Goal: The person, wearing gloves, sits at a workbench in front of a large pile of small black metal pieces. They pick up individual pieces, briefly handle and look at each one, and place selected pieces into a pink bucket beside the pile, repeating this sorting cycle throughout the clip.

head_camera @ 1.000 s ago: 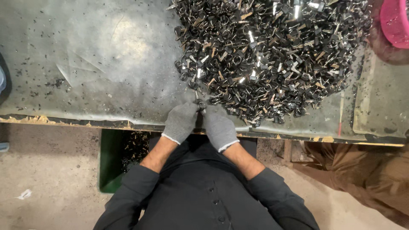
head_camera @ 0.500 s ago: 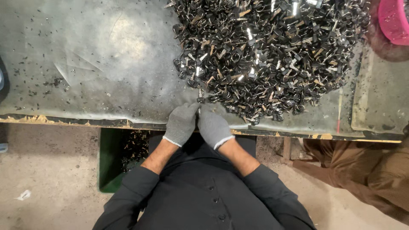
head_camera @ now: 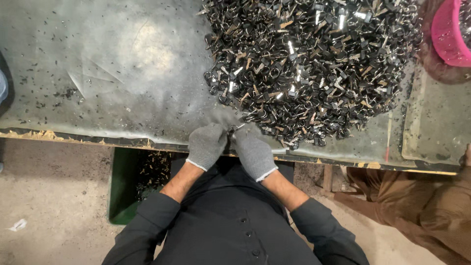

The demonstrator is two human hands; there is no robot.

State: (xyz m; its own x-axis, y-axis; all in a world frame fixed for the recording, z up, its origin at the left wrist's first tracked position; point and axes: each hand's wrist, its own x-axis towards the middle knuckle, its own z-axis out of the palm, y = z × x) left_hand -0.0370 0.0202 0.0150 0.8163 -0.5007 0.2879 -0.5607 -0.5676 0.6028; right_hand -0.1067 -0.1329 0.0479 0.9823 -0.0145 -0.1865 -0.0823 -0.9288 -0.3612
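Both my hands wear grey knit gloves and meet at the near edge of a worn metal-topped table [head_camera: 98,73]. My left hand [head_camera: 207,145] and my right hand [head_camera: 252,152] pinch together one small dark metal piece [head_camera: 232,129] between their fingertips. Just beyond them spreads a big heap of small black and shiny metal parts [head_camera: 309,64], rings and clips mixed, covering the right half of the table. The piece itself is mostly hidden by the glove fingers.
A pink plastic tub [head_camera: 454,32] stands at the table's far right corner. Under the table edge a green bin [head_camera: 132,186] holds more small parts. A person in brown clothing [head_camera: 417,211] sits at the right. Metal crumbs dot the left tabletop.
My hands have stayed together at the table edge, shifting only slightly while working the small piece. The heap has not changed.
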